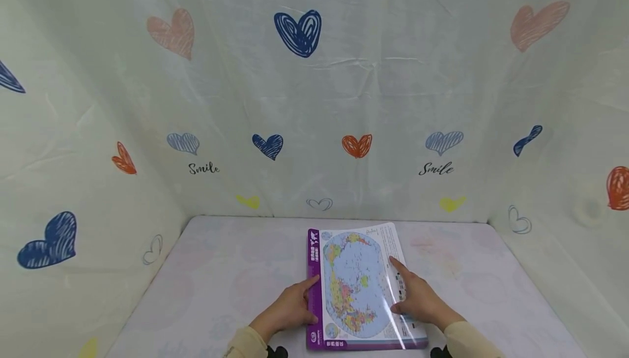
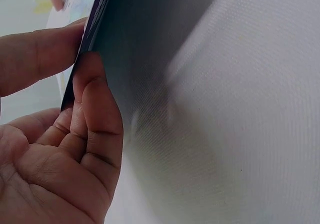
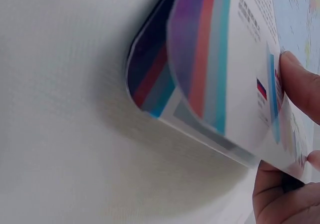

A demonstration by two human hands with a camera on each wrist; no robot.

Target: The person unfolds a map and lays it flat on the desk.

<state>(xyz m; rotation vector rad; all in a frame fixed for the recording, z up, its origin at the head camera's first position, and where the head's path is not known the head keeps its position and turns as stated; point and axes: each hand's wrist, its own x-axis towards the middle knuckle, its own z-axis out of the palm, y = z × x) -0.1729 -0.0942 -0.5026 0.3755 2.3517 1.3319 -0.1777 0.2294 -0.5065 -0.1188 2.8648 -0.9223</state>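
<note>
A glossy folded world map (image 1: 354, 287) with a purple left border lies turned sideways near the front of the table. My left hand (image 1: 290, 310) pinches its purple left edge, thumb on top; in the left wrist view the curled fingers (image 2: 102, 103) reach beneath that edge. My right hand (image 1: 421, 297) grips the right edge. In the right wrist view the thumb (image 3: 302, 91) presses on the printed face, with other fingers under the sheet. There, the upper layer (image 3: 240, 78) stands apart from a lower layer (image 3: 150, 78) at a rounded, striped corner.
The map lies on a white table (image 1: 236, 270) with a faint pattern. Behind and at both sides hangs a pale curtain (image 1: 393, 96) printed with hearts and "Smile". Two small dark round shapes (image 1: 280, 352) show at the bottom edge near the sleeves.
</note>
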